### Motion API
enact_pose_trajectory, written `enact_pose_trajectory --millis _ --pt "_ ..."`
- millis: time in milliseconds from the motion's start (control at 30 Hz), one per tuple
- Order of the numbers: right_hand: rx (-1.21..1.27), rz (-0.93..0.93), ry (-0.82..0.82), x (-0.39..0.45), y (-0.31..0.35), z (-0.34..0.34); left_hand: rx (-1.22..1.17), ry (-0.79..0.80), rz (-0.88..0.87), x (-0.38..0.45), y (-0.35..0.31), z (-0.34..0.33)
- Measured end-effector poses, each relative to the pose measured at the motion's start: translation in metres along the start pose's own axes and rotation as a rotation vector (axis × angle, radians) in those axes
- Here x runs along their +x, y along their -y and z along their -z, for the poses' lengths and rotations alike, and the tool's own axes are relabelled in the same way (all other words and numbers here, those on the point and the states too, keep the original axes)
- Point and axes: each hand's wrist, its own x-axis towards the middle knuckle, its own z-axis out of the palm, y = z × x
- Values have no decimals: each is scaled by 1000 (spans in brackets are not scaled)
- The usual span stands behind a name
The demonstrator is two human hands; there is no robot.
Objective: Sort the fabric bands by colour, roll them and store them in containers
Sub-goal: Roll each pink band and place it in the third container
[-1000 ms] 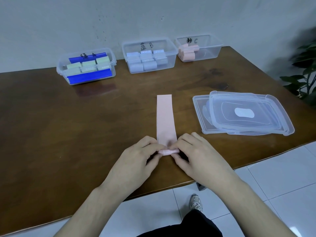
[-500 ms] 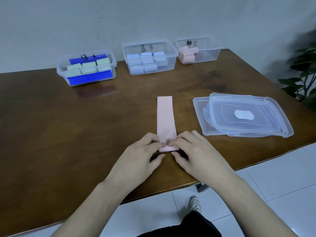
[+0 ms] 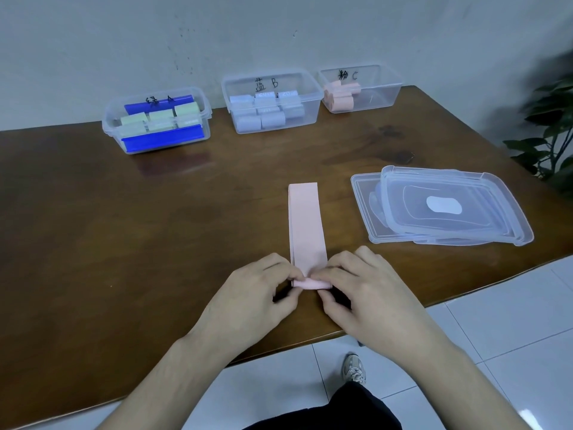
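While the green box (image 3: 156, 119), blue box (image 3: 273, 100) and pink box (image 3: 361, 88) are sitting along the back of the tabletop (image 3: 93, 228), the left hand (image 3: 251, 302) and right hand (image 3: 369, 296) are pinching the rolled near end of the pink band (image 3: 305, 225), which is lying flat beside the clear lids (image 3: 446, 206).
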Motion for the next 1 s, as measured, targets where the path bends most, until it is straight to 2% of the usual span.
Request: enact_pose_trajectory --millis 233,467,600,767,1000 --pt "-4 -12 -29 3 2 -7 7 6 35 1 1 0" --pt "18 -77 -78 7 2 -10 41 -36 -21 5 0 -5" --pt "-9 -77 -56 11 -2 -6 69 -69 -37 7 5 -8" --pt "3 -40 -23 15 -6 -4 65 -34 13 9 5 -5" --pt "51 -39 4 20 -12 -5 71 -45 -36 17 3 -3"
